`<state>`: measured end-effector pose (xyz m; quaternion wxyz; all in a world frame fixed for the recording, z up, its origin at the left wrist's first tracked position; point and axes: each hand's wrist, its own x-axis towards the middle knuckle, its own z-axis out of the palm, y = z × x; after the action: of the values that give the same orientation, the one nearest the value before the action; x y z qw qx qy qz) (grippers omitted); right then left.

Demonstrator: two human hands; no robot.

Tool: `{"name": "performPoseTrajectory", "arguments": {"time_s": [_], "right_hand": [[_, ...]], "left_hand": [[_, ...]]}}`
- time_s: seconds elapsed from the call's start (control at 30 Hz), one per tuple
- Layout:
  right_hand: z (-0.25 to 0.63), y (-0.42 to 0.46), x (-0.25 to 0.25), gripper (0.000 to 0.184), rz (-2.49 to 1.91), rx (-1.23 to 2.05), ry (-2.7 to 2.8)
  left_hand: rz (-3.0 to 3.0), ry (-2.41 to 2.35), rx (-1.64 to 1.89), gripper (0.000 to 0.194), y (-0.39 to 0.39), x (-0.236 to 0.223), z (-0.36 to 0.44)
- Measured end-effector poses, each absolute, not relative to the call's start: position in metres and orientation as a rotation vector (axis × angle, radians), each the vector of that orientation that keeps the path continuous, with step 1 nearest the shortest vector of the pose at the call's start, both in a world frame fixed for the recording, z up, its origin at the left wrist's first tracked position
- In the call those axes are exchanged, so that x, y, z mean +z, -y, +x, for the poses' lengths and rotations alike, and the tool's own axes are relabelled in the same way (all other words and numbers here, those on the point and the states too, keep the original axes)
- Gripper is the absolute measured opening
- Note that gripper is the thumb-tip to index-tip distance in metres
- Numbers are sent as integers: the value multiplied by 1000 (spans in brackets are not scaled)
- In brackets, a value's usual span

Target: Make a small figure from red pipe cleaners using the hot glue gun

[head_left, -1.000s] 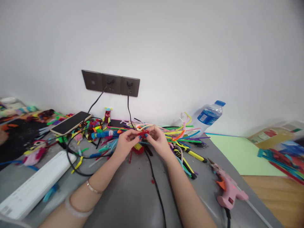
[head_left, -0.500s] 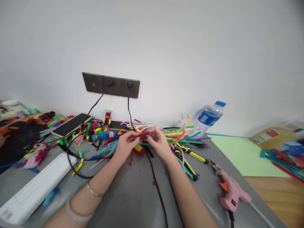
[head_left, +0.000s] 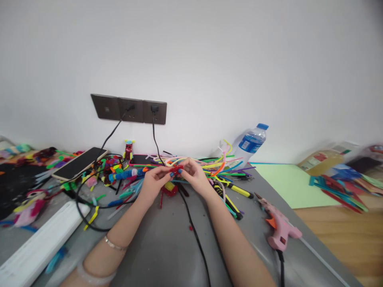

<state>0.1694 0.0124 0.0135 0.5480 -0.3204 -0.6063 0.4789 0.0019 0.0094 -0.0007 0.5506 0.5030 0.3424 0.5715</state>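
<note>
Your left hand and right hand both pinch the small, glittery red piece of craft material between thumbs and fingertips, a hand at each end. It is above the grey tabletop, toward the back edge by the wall, in front of the loose heap of multicoloured fuzzy craft stems. Its visible long axis runs from one hand to the other, roughly along the tabletop's back edge, one end toward your left hand and the other toward your right; you cannot tell which end is its front. Compared with half a second ago, your grip and the piece's direction look much the same, but the whole view has swung: the dark wall socket panel, the clear plastic bottle with a blue label and the pink glue gun by the tabletop's right edge all sit further left in it. More of the coloured strips beyond that right edge shows, and the bit of another person's hand at the far left has gone out of view. Your fingers hide much of the piece, so its exact shape is hard to make out. Your left hand partly covers the red-and-yellow part beneath, and the long white power strip is cut off at the left.
</note>
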Motion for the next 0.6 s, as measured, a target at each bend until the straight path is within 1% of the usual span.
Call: {"name": "performPoseTrajectory", "arguments": {"time_s": [0.1, 0.23, 0.33, 0.4, 0.47, 0.53, 0.6], "right_hand": [[183, -15, 18, 31, -760, 1089, 1271], [208, -22, 23, 29, -657, 1001, 958], [218, -26, 24, 29, -612, 985, 814], [219, -27, 24, 30, -586, 985, 774], [218, -26, 24, 29, -560, 989, 782], [217, -25, 25, 28, -555, 983, 809], [218, -24, 27, 27, -564, 976, 825]], "left_hand": [[1286, -772, 1300, 30, -9, -1, 1], [1423, -796, 1366, 21, 0, 0, -6], [1771, -818, 1403, 16, 18, 11, -3], [2169, -752, 1323, 21, 30, 24, 9], [2419, -734, 1226, 28, 31, 35, 28], [2614, -845, 1019, 36, 20, 38, 46], [2696, -1053, 827, 43, 0, 32, 59]]}}
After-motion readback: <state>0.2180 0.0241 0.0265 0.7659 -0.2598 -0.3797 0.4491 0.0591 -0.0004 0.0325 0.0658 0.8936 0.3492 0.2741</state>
